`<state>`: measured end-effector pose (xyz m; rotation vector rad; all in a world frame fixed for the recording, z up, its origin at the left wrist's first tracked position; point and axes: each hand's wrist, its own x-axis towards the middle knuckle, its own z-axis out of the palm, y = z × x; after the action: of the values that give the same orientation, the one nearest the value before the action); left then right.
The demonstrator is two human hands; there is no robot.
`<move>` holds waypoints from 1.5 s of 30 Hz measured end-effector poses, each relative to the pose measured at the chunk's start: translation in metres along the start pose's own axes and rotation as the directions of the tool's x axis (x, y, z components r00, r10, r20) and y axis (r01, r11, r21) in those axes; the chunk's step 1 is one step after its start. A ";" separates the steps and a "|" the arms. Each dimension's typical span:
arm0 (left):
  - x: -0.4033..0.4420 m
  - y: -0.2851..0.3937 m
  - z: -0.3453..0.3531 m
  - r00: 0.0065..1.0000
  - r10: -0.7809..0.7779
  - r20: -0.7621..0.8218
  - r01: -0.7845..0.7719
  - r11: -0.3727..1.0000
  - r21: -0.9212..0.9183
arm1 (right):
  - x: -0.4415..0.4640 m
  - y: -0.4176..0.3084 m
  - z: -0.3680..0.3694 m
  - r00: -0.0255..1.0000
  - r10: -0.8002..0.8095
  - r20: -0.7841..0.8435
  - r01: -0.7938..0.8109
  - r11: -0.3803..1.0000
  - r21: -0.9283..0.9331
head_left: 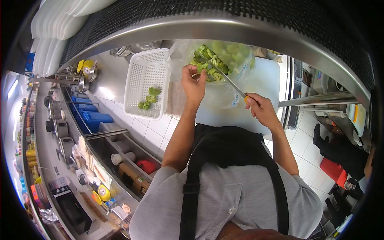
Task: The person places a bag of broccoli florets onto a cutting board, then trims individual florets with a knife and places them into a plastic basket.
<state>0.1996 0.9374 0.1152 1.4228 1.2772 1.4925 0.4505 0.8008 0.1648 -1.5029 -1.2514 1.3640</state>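
My right hand is closed round the yellow handle of a long knife. The blade points up and left across pieces of broccoli in an open clear plastic bag. My left hand has its fingers curled against a broccoli piece at the bag's left side, near the blade. Part of the bag lies on a white cutting board. Left of the bag, a white perforated basket holds several small broccoli florets.
A metal shelf edge curves over the board. Metal bowls stand at the left. Blue bins are under the left counter. At the right, a person's dark-clothed leg shows beside a red container.
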 end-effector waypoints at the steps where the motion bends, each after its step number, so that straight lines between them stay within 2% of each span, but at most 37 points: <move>1: 0.000 0.002 0.000 1.000 -0.009 0.003 0.008 1.000 0.014 | 0.000 0.000 0.000 1.000 -0.002 0.001 0.002 1.000 -0.003; 10: 0.002 0.005 0.002 0.999 0.032 0.016 -0.033 0.999 0.030 | 0.000 0.003 0.001 1.000 0.006 0.004 -0.006 1.000 -0.015; 14: -0.001 0.004 0.001 0.998 0.056 0.034 -0.057 0.998 0.037 | 0.004 0.008 0.005 0.998 -0.065 -0.019 0.063 0.994 -0.094; 17: -0.009 0.005 0.004 0.993 0.097 0.066 -0.098 0.995 0.012 | 0.017 0.006 0.015 0.997 -0.075 -0.029 0.072 0.991 -0.117; 20: -0.016 0.010 0.003 0.991 0.082 0.104 -0.074 0.995 -0.073 | 0.030 0.007 0.019 0.994 -0.097 -0.046 0.091 0.989 -0.119; 23: -0.017 0.014 0.001 0.997 0.042 0.065 -0.033 0.990 -0.136 | 0.035 0.017 0.021 0.995 -0.090 -0.053 0.085 0.992 -0.088; 26: -0.011 0.016 -0.006 0.995 0.001 0.103 0.026 0.965 -0.262 | 0.032 0.015 0.019 0.997 -0.051 -0.055 0.046 0.995 -0.083; 27: -0.009 0.023 -0.007 0.987 -0.131 0.091 0.155 0.922 -0.355 | 0.030 0.014 0.018 0.997 -0.046 -0.063 0.040 0.995 -0.094; 29: -0.002 0.038 -0.012 0.918 -0.383 0.107 0.379 0.760 -0.528 | 0.026 0.015 0.016 0.997 -0.033 -0.072 0.026 0.995 -0.096; 32: 0.021 -0.003 -0.032 0.810 -0.526 0.259 0.551 0.529 -0.645 | 0.019 0.020 0.012 0.997 -0.007 -0.077 0.002 0.998 -0.065; 33: 0.025 -0.008 -0.038 0.826 -0.505 0.249 0.547 0.613 -0.570 | 0.017 0.023 0.012 0.997 -0.002 -0.080 -0.002 0.999 -0.050; 34: 0.031 -0.015 -0.038 0.843 -0.498 0.202 0.537 0.797 -0.276 | 0.016 0.024 0.012 0.997 0.002 -0.082 -0.005 0.999 -0.035; 35: 0.039 -0.020 -0.035 0.864 -0.477 0.161 0.475 0.879 0.054 | 0.015 0.023 0.012 0.996 0.007 -0.085 -0.010 1.000 -0.027; 36: 0.046 -0.023 -0.033 0.887 -0.443 0.129 0.368 0.849 0.380 | 0.013 0.021 0.012 0.996 0.012 -0.086 -0.014 1.000 -0.021; 38: 0.056 -0.028 -0.023 0.963 -0.233 0.133 0.093 0.754 0.650 | 0.011 0.021 0.012 0.996 0.015 -0.084 -0.015 1.000 -0.004; 39: 0.058 -0.028 -0.018 0.979 -0.126 0.160 -0.040 0.651 0.758 | 0.012 0.022 0.014 0.997 0.013 -0.082 -0.012 1.000 0.007; 42: 0.059 -0.029 -0.006 0.972 -0.131 0.196 -0.093 0.553 0.828 | 0.011 0.022 0.014 0.997 -0.001 -0.079 0.003 1.000 0.017; 45: 0.068 -0.047 -0.010 0.977 0.064 0.203 -0.199 0.619 0.760 | 0.008 0.022 0.011 0.995 -0.023 -0.093 0.024 1.000 0.007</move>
<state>0.1730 1.0123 0.0904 2.1747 1.8681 0.8619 0.4436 0.8023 0.1396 -1.5238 -1.2004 1.2677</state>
